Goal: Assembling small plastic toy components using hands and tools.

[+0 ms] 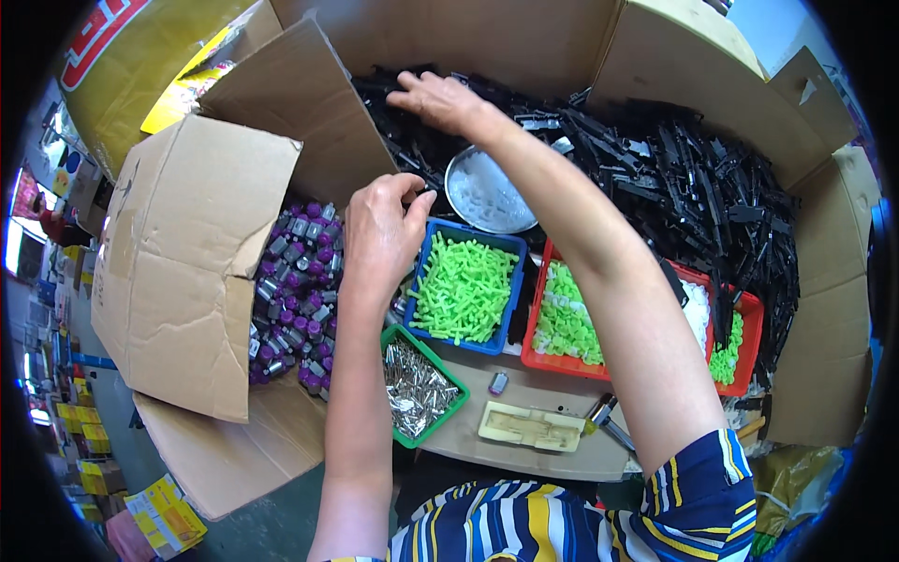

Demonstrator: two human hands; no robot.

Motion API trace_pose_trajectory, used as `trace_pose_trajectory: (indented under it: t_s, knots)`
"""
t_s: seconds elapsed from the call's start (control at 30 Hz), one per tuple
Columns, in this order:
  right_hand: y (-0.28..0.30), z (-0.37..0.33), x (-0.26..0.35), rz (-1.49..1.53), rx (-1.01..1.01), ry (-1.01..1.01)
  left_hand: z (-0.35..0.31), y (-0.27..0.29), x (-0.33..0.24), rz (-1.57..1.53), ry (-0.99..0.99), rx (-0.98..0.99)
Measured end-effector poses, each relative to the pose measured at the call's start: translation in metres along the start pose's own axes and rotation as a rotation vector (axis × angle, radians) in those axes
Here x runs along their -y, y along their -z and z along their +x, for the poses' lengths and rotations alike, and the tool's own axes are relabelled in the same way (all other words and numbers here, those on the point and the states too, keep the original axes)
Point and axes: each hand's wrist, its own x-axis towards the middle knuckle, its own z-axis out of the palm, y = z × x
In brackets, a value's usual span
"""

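While the left hand [379, 234] hovers nearer, over the purple-capped parts [295, 290], fingertips pinched on something too small to identify, the right hand [445, 101] reaches farther, fingers spread on the black plastic strips [655, 178] heaped in the cardboard box [833, 272]. Strips judged light, stiff, tangle-prone; long axes lie mixed; best pinched mid-length.

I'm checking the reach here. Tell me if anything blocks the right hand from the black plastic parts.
Nothing visible does. The right hand already rests on the heap of black plastic parts at the far side of the box, its forearm passing above the round metal bowl. The left hand stays nearer, beside the blue tray.
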Motion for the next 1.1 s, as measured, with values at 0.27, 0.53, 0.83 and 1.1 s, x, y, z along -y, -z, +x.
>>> trace_pose_trajectory:
  t_s: [0.27, 0.53, 0.83, 1.1]
  knots:
    - [0.026, -0.011, -0.017, 0.244, -0.215, -0.147, 0.014, -0.017, 0.021, -0.022, 0.056, 0.025]
    - [0.095, -0.046, -0.034, 0.263, -0.593, -0.041, -0.002, -0.007, 0.002, -0.075, 0.071, -0.043]
    - [0.196, -0.167, 0.007, -0.032, -0.527, 0.015, -0.066, 0.027, -0.042, -0.142, -0.089, -0.093]
    - [0.193, -0.339, 0.121, -0.254, -0.07, 0.034, -0.158, 0.026, -0.062, -0.178, -0.144, 0.101]
